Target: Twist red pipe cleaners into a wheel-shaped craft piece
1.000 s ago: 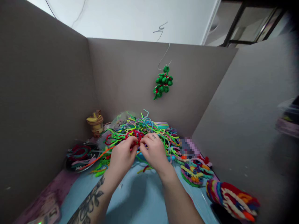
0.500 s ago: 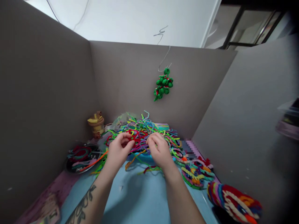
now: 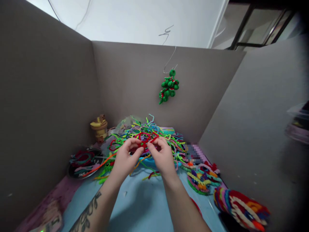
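Observation:
My left hand (image 3: 129,156) pinches a red pipe-cleaner shape (image 3: 145,137) made of loops, with a bit of green near its middle. Thumb and fingers of my right hand (image 3: 162,155) are closed on the right side of the same shape. Both hands are close together above the light blue table, in front of a tangled heap of colourful pipe cleaners (image 3: 173,137). Part of a blue tray (image 3: 147,163) shows under that heap. Beside my right forearm a thin red strand (image 3: 196,206) shows; where its upper end goes is hidden.
On the left are a dark bowl (image 3: 72,174) of pipe-cleaner pieces and a brown-yellow cup (image 3: 98,129). Woven colourful pieces (image 3: 201,184) and a multicoloured roll (image 3: 238,204) lie right. A green ornament (image 3: 170,85) hangs by wire before the grey back panel (image 3: 130,77).
My right hand has come left and down to the red shape, and its fingers now close on it. My left hand has shifted slightly right. A red strand now shows beside my right forearm.

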`<action>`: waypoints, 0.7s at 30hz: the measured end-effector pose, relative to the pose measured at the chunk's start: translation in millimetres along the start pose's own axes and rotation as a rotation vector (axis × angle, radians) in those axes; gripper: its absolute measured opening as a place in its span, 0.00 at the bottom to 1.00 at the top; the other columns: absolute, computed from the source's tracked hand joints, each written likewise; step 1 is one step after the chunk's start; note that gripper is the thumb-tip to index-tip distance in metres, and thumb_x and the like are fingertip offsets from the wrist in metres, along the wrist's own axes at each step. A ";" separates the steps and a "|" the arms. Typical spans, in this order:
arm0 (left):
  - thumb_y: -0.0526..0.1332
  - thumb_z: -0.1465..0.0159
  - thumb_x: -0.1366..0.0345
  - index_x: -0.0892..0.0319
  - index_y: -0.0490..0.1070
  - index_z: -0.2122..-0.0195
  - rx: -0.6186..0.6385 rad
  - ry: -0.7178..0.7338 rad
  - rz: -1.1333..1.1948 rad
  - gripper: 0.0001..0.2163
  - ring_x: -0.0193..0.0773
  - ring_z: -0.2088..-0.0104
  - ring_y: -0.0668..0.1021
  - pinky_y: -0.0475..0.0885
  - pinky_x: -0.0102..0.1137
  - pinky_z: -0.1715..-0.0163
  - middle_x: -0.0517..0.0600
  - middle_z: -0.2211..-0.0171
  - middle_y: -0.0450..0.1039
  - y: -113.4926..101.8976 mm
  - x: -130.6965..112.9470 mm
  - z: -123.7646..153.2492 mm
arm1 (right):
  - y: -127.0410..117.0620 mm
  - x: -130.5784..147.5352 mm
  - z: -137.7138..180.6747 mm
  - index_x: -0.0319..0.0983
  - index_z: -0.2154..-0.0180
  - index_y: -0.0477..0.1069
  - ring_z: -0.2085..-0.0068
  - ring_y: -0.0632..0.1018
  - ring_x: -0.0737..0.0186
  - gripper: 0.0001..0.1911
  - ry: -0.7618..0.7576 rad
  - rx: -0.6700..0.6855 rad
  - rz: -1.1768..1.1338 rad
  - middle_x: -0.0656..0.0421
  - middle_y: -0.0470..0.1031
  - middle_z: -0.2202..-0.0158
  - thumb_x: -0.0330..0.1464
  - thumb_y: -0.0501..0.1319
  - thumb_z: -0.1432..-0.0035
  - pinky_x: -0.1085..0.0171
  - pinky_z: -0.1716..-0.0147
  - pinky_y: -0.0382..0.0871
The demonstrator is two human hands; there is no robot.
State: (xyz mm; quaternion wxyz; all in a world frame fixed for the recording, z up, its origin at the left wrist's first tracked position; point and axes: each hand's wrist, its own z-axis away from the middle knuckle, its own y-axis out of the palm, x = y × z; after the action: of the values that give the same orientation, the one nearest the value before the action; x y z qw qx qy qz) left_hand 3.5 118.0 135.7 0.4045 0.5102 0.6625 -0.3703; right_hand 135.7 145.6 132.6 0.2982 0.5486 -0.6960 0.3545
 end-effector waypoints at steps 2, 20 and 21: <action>0.64 0.48 0.67 0.60 0.67 0.66 0.000 0.014 -0.030 0.09 0.33 0.71 0.75 0.68 0.26 0.70 0.45 0.73 0.71 2.2 -0.7 1.0 | 0.6 -1.8 -0.9 0.39 0.79 0.65 0.70 0.67 0.66 0.10 0.015 -0.014 0.000 0.62 0.63 0.73 0.33 0.60 0.48 0.67 0.70 0.62; 0.68 0.52 0.63 0.60 0.66 0.66 0.021 -0.209 0.250 0.15 0.28 0.77 0.71 0.64 0.23 0.75 0.42 0.77 0.67 -11.3 0.5 -7.0 | -26.9 -21.9 -14.7 0.41 0.61 0.73 0.67 0.71 0.63 0.11 -0.125 0.006 0.139 0.59 0.70 0.69 0.29 0.58 0.48 0.64 0.66 0.66; 0.68 0.52 0.63 0.60 0.66 0.66 0.029 -0.212 0.255 0.15 0.28 0.77 0.70 0.64 0.23 0.75 0.42 0.77 0.67 -11.6 1.0 -7.2 | -26.3 -20.1 -14.3 0.41 0.62 0.74 0.66 0.71 0.63 0.10 -0.140 0.019 0.144 0.59 0.70 0.68 0.29 0.58 0.48 0.64 0.65 0.66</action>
State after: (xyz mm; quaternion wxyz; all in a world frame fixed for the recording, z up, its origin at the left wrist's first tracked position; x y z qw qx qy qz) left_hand -9.1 122.5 138.6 0.5084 0.5538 0.5408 -0.3773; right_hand 166.1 164.5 128.9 0.2175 0.5231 -0.7494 0.3425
